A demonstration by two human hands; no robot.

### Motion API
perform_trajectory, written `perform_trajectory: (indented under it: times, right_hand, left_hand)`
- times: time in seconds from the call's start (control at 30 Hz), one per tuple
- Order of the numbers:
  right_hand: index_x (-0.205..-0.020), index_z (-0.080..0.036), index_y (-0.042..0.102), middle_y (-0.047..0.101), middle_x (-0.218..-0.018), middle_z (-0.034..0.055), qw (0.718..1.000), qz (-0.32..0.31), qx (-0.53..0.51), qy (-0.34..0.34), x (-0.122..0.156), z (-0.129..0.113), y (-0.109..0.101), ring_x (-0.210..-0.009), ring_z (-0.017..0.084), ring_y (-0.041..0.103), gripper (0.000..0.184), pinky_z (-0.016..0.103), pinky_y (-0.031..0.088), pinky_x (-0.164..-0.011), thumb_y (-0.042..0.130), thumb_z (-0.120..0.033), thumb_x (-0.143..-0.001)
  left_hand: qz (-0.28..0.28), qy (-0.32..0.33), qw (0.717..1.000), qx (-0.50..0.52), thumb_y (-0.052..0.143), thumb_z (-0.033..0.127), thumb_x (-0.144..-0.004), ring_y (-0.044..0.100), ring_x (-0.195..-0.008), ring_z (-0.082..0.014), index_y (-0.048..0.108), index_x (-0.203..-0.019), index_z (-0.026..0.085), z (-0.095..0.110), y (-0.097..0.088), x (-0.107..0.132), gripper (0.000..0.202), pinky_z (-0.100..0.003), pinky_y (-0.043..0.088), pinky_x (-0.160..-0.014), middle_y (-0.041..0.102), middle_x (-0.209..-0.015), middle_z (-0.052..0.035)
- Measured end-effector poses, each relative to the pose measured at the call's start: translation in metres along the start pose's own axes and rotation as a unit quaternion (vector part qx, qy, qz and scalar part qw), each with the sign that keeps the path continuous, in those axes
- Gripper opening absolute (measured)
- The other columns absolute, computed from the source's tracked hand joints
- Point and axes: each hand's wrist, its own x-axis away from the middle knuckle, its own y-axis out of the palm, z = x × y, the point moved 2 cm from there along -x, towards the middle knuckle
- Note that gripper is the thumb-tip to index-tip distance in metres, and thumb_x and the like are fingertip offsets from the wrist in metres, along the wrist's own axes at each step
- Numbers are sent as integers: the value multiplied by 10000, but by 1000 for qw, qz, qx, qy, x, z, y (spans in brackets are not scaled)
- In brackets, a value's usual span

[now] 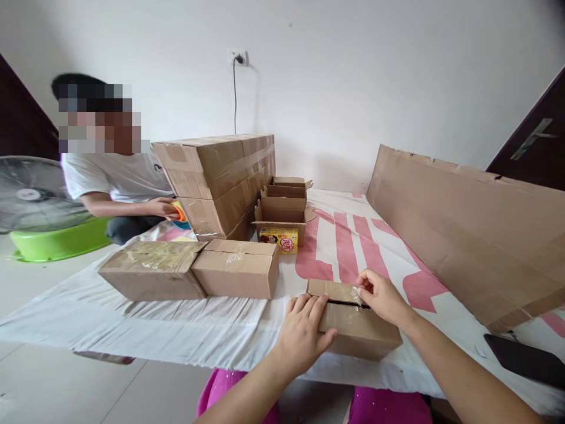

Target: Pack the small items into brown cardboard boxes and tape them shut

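Observation:
A small cardboard box (362, 330) lies on the white and pink sheet (344, 241) right in front of me. My left hand (302, 333) rests on its near left corner, fingers laid over the top flap and thumb against the side. My right hand (380, 296) pinches a strip of clear tape (355, 292) at the top seam of the box. The flaps are nearly closed, with a dark gap along the seam.
Two taped boxes (194, 270) lie to the left, tall stacked cartons (220, 176) behind them, open small boxes (282, 203) and a yellow packet (282, 240) in the middle. A long flat carton (468, 224) leans at right, a dark phone (525, 359) near it. Another person (119, 182) sits at back left beside a fan (30, 194).

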Motion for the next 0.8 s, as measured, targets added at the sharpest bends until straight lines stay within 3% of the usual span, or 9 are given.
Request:
perform_trajectory:
  times: [0.27, 0.53, 0.7, 0.8]
  right_hand:
    - [-804, -232, 533, 623, -737, 3, 992, 122, 27, 6, 6, 14, -32, -667, 169, 584, 106, 292, 466, -623, 460, -292, -758]
    - [-1032, -218, 599, 682, -922, 59, 991, 135, 9, -26, 28, 23, -41, -802, 195, 643, 260, 318, 515, -720, 472, -387, -879]
    - [-923, -248, 609, 682, -897, 58, 958, 264, 103, -49, 85, 61, -65, -828, 217, 646, 167, 342, 514, -759, 488, -361, -899]
    - [-919, -272, 615, 689, -901, 55, 950, 273, 141, -45, 149, 112, -51, -846, 230, 664, 117, 363, 530, -793, 513, -318, -883]
  left_hand:
    - [4, -4, 1000, 11, 627, 414, -822, 530, -1064, -299, 456, -1314, 185, -2, 2, 3, 568, -461, 416, -915, 638, -1124, -108]
    - [19, 0, 1000, -7, 648, 408, -807, 544, -1037, -299, 468, -1294, 174, -3, 4, 2, 569, -450, 422, -899, 649, -1104, -95]
    - [34, 23, 999, -14, 628, 406, -828, 546, -1037, -292, 450, -1308, 160, -4, 3, 6, 568, -439, 419, -898, 650, -1107, -101]
    - [41, 36, 998, -13, 600, 415, -849, 551, -1025, -285, 442, -1319, 167, -6, 3, 5, 555, -424, 419, -891, 651, -1108, -100]
